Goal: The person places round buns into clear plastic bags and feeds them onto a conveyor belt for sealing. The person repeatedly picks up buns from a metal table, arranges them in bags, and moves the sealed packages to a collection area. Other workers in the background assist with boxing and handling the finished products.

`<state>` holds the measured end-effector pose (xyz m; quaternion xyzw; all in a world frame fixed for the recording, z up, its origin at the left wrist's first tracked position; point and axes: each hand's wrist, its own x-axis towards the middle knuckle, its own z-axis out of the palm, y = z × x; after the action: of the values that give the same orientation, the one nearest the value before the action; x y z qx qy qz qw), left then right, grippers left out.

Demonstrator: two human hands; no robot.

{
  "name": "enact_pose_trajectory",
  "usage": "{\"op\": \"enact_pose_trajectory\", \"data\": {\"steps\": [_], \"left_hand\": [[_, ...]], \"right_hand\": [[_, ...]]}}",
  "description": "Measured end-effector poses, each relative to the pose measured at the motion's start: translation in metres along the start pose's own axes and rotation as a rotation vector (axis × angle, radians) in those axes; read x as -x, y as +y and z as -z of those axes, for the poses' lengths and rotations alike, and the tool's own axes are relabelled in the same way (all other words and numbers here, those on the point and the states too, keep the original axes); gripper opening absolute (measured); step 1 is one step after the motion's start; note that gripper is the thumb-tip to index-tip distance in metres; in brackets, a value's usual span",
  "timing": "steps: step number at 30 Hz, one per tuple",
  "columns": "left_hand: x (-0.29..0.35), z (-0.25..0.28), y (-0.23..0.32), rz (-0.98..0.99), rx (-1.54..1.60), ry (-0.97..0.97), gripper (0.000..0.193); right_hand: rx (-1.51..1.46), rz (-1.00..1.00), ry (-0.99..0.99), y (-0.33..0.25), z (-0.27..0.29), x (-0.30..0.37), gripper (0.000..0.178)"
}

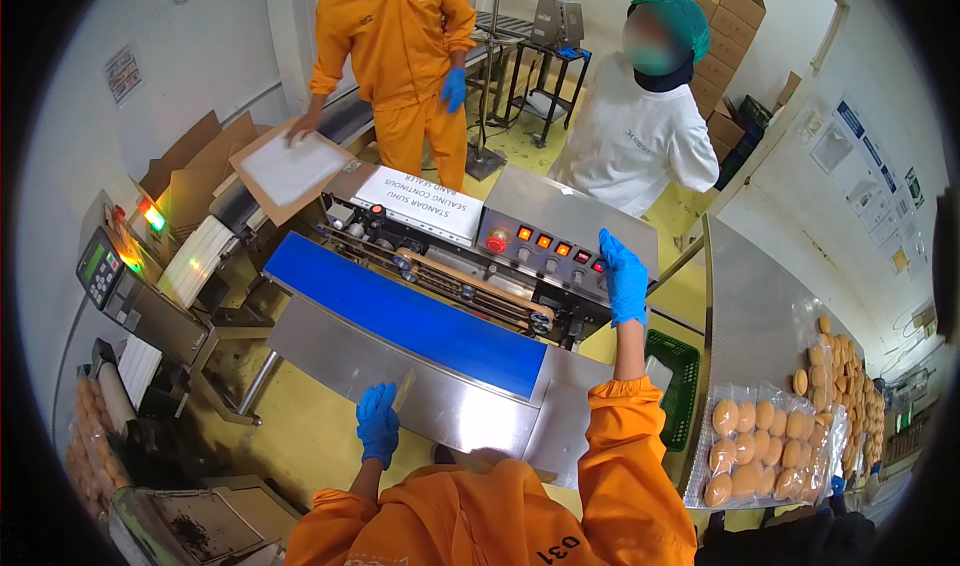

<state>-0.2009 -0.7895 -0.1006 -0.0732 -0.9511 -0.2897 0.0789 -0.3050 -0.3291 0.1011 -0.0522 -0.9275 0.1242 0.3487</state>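
Note:
A band sealer stands before me, with a blue conveyor belt (400, 311) along its near side. My right hand (624, 278), in a blue glove, is at the right end of its steel control panel (570, 221), beside the last lit switch. Its fingers stretch upward over the panel's edge; whether the hidden thumb touches a knob I cannot tell. My left hand (377, 424), also gloved in blue, hangs by the front edge of the steel shelf (460, 406). Its fingers are loosely spread, with nothing seen in them. A red stop button (497, 240) sits at the panel's left.
At right, a steel table (745, 296) bears bagged round brown buns (757, 446) and loose ones. A green crate (676, 381) stands below. Beyond the sealer are a co-worker in orange (400, 46), one hand on a cardboard box (290, 171), and another in white (630, 136).

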Motion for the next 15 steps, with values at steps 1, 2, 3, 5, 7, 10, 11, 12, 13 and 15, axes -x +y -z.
{"op": "enact_pose_trajectory", "data": {"steps": [1,2,3,5,7,10,11,12,13,15], "left_hand": [[0.0,-0.001,-0.001,-0.006,0.014,0.003,0.042],[0.0,-0.001,-0.002,-0.013,0.027,0.007,0.042],[0.001,-0.002,-0.002,-0.018,0.017,0.0,0.042],[0.0,-0.001,-0.003,-0.03,-0.013,-0.01,0.042],[0.0,-0.003,-0.003,-0.021,-0.028,-0.016,0.042],[-0.001,-0.002,-0.002,-0.052,0.005,0.009,0.042],[-0.001,-0.001,-0.001,-0.069,0.026,0.023,0.043],[0.0,0.0,0.0,-0.064,0.02,0.015,0.043],[0.0,0.002,0.001,-0.053,0.011,0.012,0.043],[0.0,0.003,0.003,-0.047,0.008,0.0,0.044]], "right_hand": [[-0.045,-0.004,-0.022,0.003,0.001,-0.002,0.059],[-0.09,-0.009,-0.045,0.006,0.003,-0.004,0.059],[-0.106,-0.032,-0.067,0.009,0.003,-0.005,0.059],[-0.146,-0.082,-0.105,0.012,0.002,-0.005,0.059],[-0.118,-0.048,-0.024,0.012,-0.001,0.0,0.059],[-0.151,-0.035,0.053,0.01,-0.007,0.004,0.061],[-0.175,-0.035,0.071,0.007,-0.007,0.005,0.061],[-0.17,-0.045,0.089,0.004,-0.008,0.008,0.061],[-0.17,-0.049,0.106,-0.002,-0.01,0.009,0.061],[-0.129,-0.052,0.141,-0.01,-0.01,0.009,0.06]]}}
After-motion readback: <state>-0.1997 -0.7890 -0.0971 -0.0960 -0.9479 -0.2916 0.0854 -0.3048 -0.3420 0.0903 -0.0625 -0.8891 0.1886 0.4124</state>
